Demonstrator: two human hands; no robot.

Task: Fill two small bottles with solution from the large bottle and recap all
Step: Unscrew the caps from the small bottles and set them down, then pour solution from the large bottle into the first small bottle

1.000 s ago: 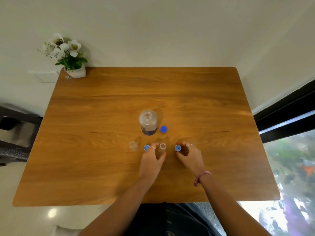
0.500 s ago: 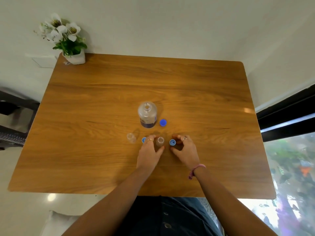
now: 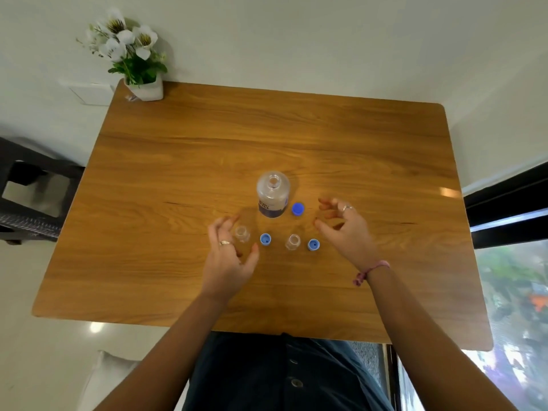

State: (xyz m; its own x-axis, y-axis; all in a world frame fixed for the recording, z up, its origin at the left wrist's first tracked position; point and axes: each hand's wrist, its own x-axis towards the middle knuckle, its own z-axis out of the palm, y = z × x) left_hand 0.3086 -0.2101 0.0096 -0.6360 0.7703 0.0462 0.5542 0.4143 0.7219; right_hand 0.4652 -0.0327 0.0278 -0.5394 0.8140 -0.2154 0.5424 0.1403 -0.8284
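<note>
The large clear bottle (image 3: 272, 194) stands uncapped at the table's middle, with its blue cap (image 3: 297, 209) lying just to its right. Nearer to me stand two small clear bottles, one on the left (image 3: 242, 233) and one on the right (image 3: 293, 242), both uncapped. A small blue cap (image 3: 265, 239) lies between them and another (image 3: 313, 244) lies right of the right bottle. My left hand (image 3: 228, 259) curls open around the left small bottle, fingers close to it but not clearly gripping. My right hand (image 3: 345, 229) hovers open, right of the caps, holding nothing.
The wooden table (image 3: 178, 173) carries a white pot of white flowers (image 3: 139, 69) at its far left corner. A dark chair (image 3: 26, 197) stands off the left edge. A window with a dark frame lies to the right.
Both hands have let go of the right small bottle and its cap. My left hand moved left to the other small bottle; my right hand lifted up and to the right.
</note>
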